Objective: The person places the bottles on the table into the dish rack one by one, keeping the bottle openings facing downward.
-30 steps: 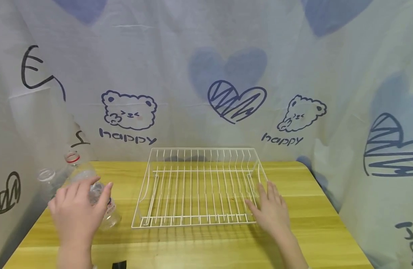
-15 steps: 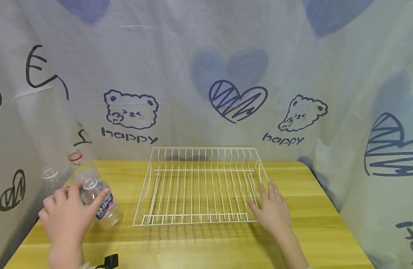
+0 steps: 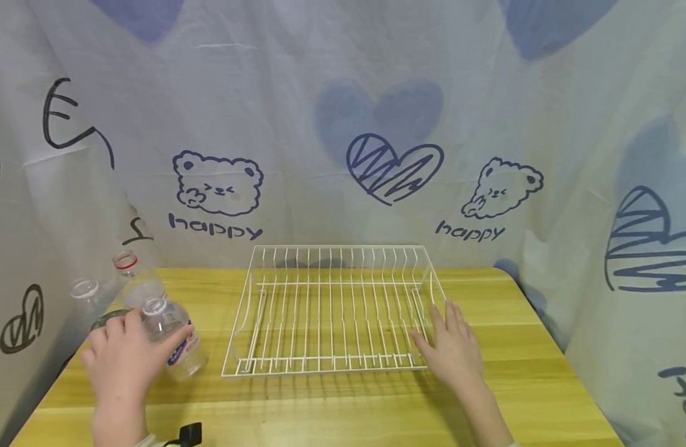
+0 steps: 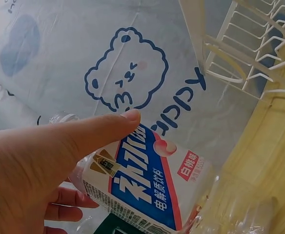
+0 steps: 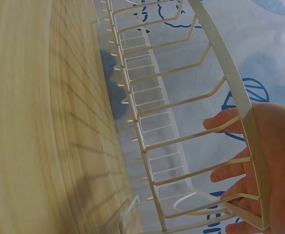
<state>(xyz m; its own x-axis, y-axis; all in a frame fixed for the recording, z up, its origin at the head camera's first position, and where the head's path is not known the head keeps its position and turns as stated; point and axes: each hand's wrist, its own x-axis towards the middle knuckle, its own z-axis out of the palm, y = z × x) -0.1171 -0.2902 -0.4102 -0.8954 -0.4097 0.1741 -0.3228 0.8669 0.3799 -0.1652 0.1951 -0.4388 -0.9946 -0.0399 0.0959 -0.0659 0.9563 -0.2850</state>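
Observation:
In the head view my left hand (image 3: 125, 354) holds a clear plastic drink bottle (image 3: 185, 359) with a blue, white and red label, at the table's left. The left wrist view shows my thumb (image 4: 108, 126) across the labelled side of that bottle (image 4: 142, 180), fingers curled on its other side. The bottle is uncapped and tilted. My right hand (image 3: 454, 354) rests on the right end of a white wire dish rack (image 3: 326, 371). Seen from the right wrist, its extended fingers (image 5: 230, 170) show between the wires, behind the rack's rim (image 5: 230, 73).
Behind my left hand stand other clear bottles, one with a red neck ring (image 3: 125, 261) and one farther left (image 3: 85, 292). A dark green label (image 4: 118, 225) shows below the held bottle. The wooden table (image 3: 521, 360) is enclosed by printed cloth (image 3: 303, 124).
My left hand has lowered onto the front bottle from above and closed round it; the bottle has shifted slightly right. My right hand stays on the rack.

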